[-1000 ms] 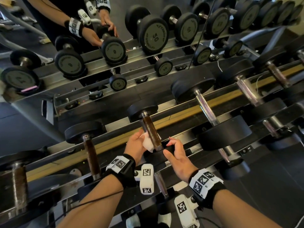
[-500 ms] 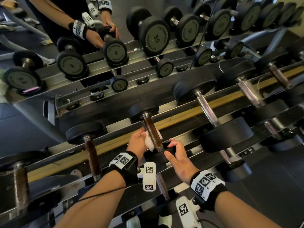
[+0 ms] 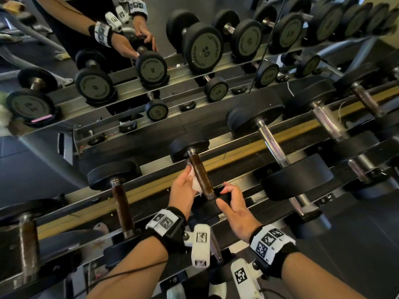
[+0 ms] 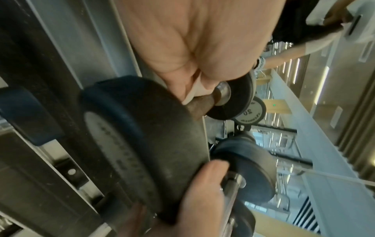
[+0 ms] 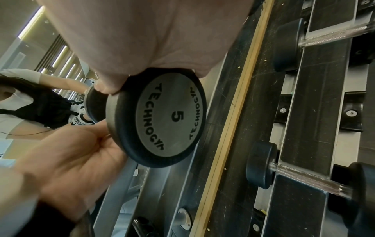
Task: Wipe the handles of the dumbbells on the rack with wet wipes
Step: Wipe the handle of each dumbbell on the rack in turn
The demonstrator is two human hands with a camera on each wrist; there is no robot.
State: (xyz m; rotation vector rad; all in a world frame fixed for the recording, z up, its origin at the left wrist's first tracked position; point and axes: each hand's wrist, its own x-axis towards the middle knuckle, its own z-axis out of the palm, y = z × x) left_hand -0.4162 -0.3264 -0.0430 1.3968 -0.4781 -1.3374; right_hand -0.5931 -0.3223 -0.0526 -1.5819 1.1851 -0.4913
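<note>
Left hand (image 3: 183,188) curled, pinching a white wet wipe (image 3: 196,182) flat against the left side of a brown handle (image 3: 200,176); thumb side up, wipe mostly hidden under the fingers. The dumbbell (image 3: 190,145) lies on the rack (image 3: 138,192), front row, far head toward the mirror. Right hand (image 3: 234,209) grips the near head (image 5: 162,118), fingers wrapped over its rim, thumb on the other side. Handle looks dark brown, rusty, with a silver collar at the far end. Left wrist view shows the wipe (image 4: 195,89) tucked between fingers and handle. Right wrist view alone shows the end plate marked "5" and TECHNOGYM. To the right, bigger dumbbells (image 3: 278,145) with chrome handles.
</note>
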